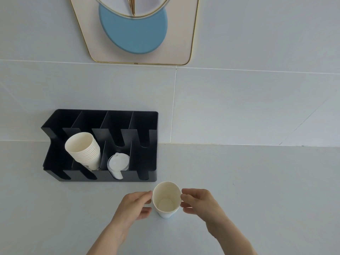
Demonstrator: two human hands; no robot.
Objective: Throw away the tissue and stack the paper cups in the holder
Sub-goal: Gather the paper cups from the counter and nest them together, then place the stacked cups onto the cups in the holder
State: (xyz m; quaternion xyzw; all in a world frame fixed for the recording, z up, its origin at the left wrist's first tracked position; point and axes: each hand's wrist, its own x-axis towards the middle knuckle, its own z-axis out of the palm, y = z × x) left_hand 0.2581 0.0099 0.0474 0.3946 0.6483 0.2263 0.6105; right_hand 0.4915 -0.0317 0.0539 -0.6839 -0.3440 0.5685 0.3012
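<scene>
A white paper cup stands upright on the pale counter, below the holder's right end. My left hand touches its left rim with thumb and fingers; my right hand touches its right rim. The cup looks empty. The black cup holder lies against the wall with several slots. A stack of white paper cups leans in its second slot from the left. Clear plastic lids sit in the third slot. No tissue is in sight.
A framed wall decoration with a blue disc hangs above the holder. The counter meets a tiled wall behind. The holder's leftmost and rightmost slots hold nothing.
</scene>
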